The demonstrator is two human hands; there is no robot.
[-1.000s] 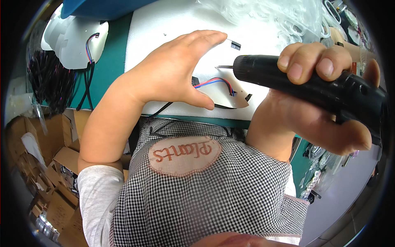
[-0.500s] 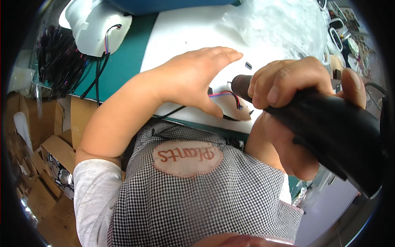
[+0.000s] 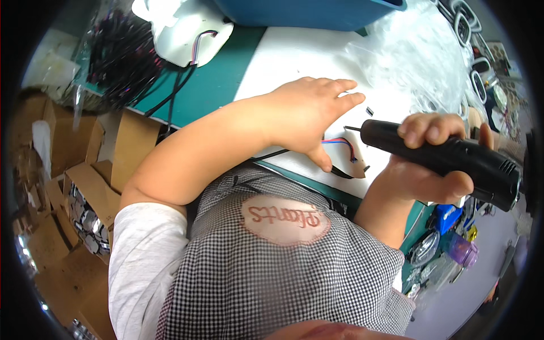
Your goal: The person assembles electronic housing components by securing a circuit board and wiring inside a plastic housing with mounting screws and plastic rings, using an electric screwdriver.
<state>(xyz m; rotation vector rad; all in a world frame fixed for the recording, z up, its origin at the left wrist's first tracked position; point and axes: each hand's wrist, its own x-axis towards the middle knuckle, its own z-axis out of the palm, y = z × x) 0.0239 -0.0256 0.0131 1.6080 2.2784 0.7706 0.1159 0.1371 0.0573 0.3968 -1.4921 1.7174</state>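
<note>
Blue bin [image 3: 317, 12], cardboard boxes [image 3: 79, 170]

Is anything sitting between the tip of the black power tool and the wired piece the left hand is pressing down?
Nothing visible. The black power tool in the right hand points its tip toward the wired piece under the left hand, with only bare white board between.

L hand [image 3: 309, 116] lies flat, palm down, on white sheet [image 3: 294, 56], covering a small part w/ red/blue wires [image 3: 340, 141]. R hand [image 3: 430, 164] grips black electric screwdriver [image 3: 447, 158], bit pointing left, tip just beside L fingers. Clear plastic bags [image 3: 419, 51] far right; white housing [image 3: 181, 28] w/ cables far left on green mat [image 3: 215, 79].
</note>
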